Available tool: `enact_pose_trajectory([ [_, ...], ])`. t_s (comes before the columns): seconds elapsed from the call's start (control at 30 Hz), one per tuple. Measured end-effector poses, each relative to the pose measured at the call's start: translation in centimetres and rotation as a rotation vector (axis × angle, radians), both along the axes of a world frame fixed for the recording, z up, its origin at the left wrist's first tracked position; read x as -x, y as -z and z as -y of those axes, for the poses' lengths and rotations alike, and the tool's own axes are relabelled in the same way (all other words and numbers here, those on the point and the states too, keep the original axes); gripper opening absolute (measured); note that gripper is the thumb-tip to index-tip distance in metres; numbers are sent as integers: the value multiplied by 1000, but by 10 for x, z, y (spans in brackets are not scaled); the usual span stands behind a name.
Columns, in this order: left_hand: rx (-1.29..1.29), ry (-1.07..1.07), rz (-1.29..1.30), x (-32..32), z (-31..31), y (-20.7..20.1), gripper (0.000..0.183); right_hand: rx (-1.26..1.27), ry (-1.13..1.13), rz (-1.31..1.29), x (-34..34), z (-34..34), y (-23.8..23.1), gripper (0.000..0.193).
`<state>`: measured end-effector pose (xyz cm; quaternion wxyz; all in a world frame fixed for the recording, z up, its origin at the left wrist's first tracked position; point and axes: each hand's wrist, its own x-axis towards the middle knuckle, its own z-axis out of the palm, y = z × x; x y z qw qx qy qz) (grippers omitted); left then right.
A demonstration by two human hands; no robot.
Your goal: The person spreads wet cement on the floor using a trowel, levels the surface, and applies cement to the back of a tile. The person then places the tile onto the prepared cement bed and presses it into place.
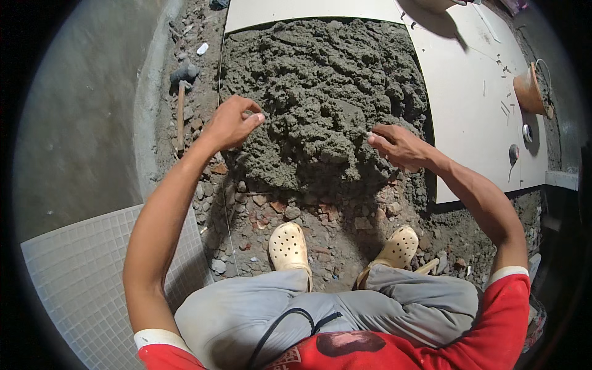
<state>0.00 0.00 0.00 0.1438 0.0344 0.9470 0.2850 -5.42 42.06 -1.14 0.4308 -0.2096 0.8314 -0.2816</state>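
Note:
A bed of rough, lumpy grey mortar (327, 80) spreads in front of me. Over its left edge is my left hand (233, 123), its fingers curled in and the thumb close against them. My right hand (399, 147) hovers by the mortar's near right part, thumb and fingers pinched together. A small pale spot shows at its fingertips; I cannot tell whether it is a nail or a small piece. Whatever either hand holds, if anything, is hidden. A thin string (229, 231) runs along the mortar's left side, passing close to my left hand.
Pale tiles (468, 123) lie right of and beyond the mortar, bearing an orange-brown bucket (528, 92), small clips and a round roll (527, 133). A hammer (181, 111) rests on rubble at left. Nearer stands a tile with a gridded back (92, 277). My clogs (288, 246) stand on rubble.

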Motion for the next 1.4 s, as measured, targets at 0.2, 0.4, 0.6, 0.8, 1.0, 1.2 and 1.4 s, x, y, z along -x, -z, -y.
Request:
enact_pose_trajectory([
  [0.2,-10,-23,-78,-8,-6,-8,35,45,153,227,15,-15,-38,48],
  [0.4,-67,-130,-123,-9,18,3,34,231,121,82,91,-23,-74,37],
  [0.6,-39,-151,-66,-10,30,0,32,20,-123,-831,226,-18,-78,48],
  [0.8,-21,-203,-62,-18,34,0,32,-206,-183,-1191,249,9,14,50],
  [1.0,16,-198,-43,-14,34,5,31,-207,-162,-1270,242,-13,11,53],
  [1.2,-51,-163,-70,3,15,5,30,-451,-225,-1481,241,-10,21,67],
  [1.4,-70,-131,-103,3,15,6,30,-541,-195,-1456,224,-50,30,59],
])
